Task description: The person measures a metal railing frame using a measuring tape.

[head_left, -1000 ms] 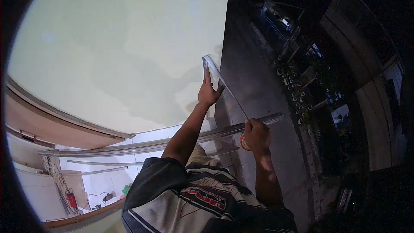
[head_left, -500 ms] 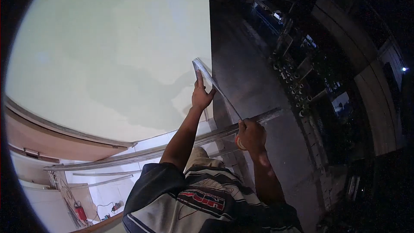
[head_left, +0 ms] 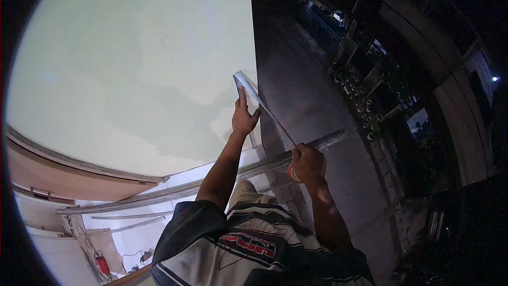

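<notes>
At the wall edge (head_left: 253, 47), tape blade (head_left: 267, 112) slanting up-left, left hand (head_left: 244, 118) flat on its tip, right hand (head_left: 308, 165) clamped on case (head_left: 291, 174)

The left wall (head_left: 132, 63) is glowing cream; the metal strip (head_left: 265, 110) is shining silver; the near shirt (head_left: 248, 243) is showing navy with red lettering.

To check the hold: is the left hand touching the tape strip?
Touching. The head view shows the left hand pressed on the tape strip at its upper end.
</notes>
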### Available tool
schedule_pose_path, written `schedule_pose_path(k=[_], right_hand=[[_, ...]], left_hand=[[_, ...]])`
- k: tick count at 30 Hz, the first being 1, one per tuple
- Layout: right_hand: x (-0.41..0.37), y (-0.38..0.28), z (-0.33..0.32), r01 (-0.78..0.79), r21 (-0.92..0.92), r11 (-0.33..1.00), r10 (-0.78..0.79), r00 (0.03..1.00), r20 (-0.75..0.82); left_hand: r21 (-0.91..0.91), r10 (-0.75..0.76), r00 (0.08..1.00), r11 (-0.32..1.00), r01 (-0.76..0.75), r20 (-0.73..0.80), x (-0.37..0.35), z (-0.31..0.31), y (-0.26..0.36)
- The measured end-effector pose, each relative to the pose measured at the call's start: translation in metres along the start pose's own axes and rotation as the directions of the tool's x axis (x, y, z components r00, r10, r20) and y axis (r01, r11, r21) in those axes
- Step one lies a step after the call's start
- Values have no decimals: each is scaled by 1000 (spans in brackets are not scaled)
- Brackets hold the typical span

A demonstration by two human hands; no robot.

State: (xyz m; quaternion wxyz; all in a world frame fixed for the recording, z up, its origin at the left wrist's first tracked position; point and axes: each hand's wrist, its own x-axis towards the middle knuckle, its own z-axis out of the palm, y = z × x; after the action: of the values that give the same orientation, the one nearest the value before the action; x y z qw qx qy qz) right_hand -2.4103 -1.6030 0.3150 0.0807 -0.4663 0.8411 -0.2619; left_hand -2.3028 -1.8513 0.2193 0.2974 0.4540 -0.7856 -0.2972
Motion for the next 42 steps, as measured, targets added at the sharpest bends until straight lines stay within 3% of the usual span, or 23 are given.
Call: schedule_pose_path(k=[4, 7, 9, 16, 23, 37, 39, 40, 42], right_hand=[[1, -6, -8, -25, -19, 1000, 26, 999, 41], [2, -7, -13, -46, -57, 997, 55, 985, 165], [0, -3, -8, -4, -13, 1000, 5, 998, 69], [2, -2, -4, -6, -76, 997, 12, 996, 83], [4, -3, -6, 11, -10, 1000, -10, 996, 84], [3, -4, -3, 10, -34, 999, -6, 995, 102], [2, 3, 8, 88, -6, 996, -88, 993, -75], [3, 2, 6, 87, -6, 996, -87, 993, -75], [3, -2, -1, 5, -46, 999, -1, 996, 88]], left_hand=[[11, -17, 1000, 1000, 17, 5, 1, 1, -2], [14, -29, 1000, 999, 28, 7, 1, 2, -4], [7, -44, 999, 999, 44, 18, -1, 0, -1], [38, -40, 999, 999, 39, 16, -2, 3, -3], [153, -12, 1000, 988, 14, -16, -6, 11, -14], [143, -52, 998, 989, 48, 23, -10, 7, -13], [143, -63, 997, 988, 58, 35, -10, 7, -13], [148, -59, 998, 988, 54, 30, -10, 8, -13], [153, -54, 998, 987, 49, 29, -9, 9, -14]])
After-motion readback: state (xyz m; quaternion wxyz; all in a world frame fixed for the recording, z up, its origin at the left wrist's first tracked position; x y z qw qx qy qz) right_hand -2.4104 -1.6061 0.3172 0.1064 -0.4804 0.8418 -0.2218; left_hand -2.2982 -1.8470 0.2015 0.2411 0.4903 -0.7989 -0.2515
